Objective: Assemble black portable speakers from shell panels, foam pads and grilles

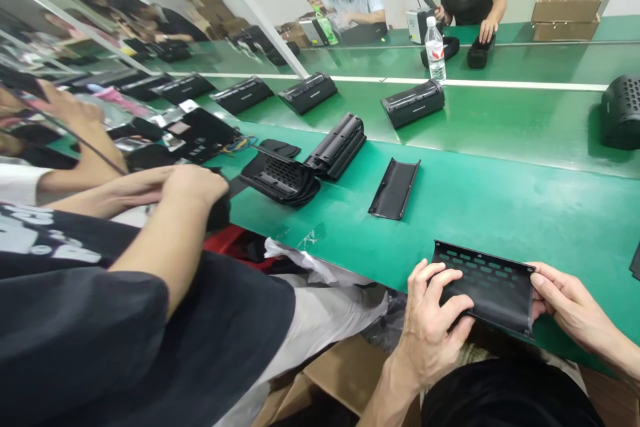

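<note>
A curved black plastic panel [493, 290] with rows of slots lies between my two hands at the near edge of the green table [480, 207]. Its left end is gripped by my left hand [434, 320], with the fingers over the inner face and the thumb below. My right hand [567, 300] pinches the right end near the corner. A second black panel [395, 190] rests on the table, ahead and to the left of my hands. Beyond it to the left are a stack of perforated black covers [283, 180] and a pile of long black shells [340, 147].
Black housings [414, 104] stand in a row on the far strip, near a water bottle [435, 53]. A person [165, 260] works close on my left. Two people sit opposite. Cardboard [340, 373] lies below the table edge.
</note>
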Demonstrator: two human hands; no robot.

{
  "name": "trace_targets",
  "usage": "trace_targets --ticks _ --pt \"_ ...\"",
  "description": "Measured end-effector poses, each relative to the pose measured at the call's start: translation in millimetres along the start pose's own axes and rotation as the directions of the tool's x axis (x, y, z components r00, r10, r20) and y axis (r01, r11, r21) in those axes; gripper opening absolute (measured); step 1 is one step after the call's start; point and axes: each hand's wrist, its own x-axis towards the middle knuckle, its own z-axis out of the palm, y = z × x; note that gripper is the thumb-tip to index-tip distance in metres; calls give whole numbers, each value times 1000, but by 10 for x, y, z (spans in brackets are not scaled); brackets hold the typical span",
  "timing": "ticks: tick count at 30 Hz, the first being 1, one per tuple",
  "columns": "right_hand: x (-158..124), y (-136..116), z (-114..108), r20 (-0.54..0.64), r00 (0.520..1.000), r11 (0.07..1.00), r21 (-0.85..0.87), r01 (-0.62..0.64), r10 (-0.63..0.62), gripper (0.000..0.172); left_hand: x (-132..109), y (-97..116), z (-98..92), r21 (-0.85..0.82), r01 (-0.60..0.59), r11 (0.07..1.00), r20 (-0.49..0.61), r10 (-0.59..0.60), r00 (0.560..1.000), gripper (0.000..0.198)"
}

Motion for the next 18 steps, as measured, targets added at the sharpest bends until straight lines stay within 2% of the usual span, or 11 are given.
trace_targets --ticks 5,8,10,11,12,13,14,15,16,17,18 --pt "39 62 7 -3 1000 998 58 -13 13 58 -2 14 6 -6 28 1000 -22 -28 999 8" --pt "59 96 20 -38 999 993 115 -1 6 54 -53 -34 15 -8 11 1000 -88 -12 996 39" --pt "67 107 38 -72 997 986 167 13 0 52 -105 -59 48 -66 47 997 -240 -62 969 57" --pt "70 106 50 -85 996 982 189 16 0 52 -128 -60 78 -143 85 986 -348 -131 928 56" --pt "73 100 64 -92 996 978 206 16 3 52 -146 -50 117 -261 126 957 -451 -236 861 49" --pt "77 88 78 -97 995 975 220 16 5 52 -156 -30 164 -412 158 898 -518 -373 770 41" --pt "80 71 94 -102 995 973 230 18 6 52 -156 1 216 -580 179 795 -522 -531 667 32" --pt "84 48 111 -103 995 971 238 20 5 52 -145 38 272 -739 186 648 -456 -683 571 27" --pt "88 22 131 -102 995 970 242 23 2 52 -125 80 330 -863 181 473 -336 -802 495 28" --pt "91 -8 155 -99 995 970 242 27 -3 53 -98 124 388 -941 173 291 -188 -874 447 33" --pt "95 -39 184 -93 996 970 240 31 -9 53 -66 165 445 -979 161 125 -47 -906 420 39"
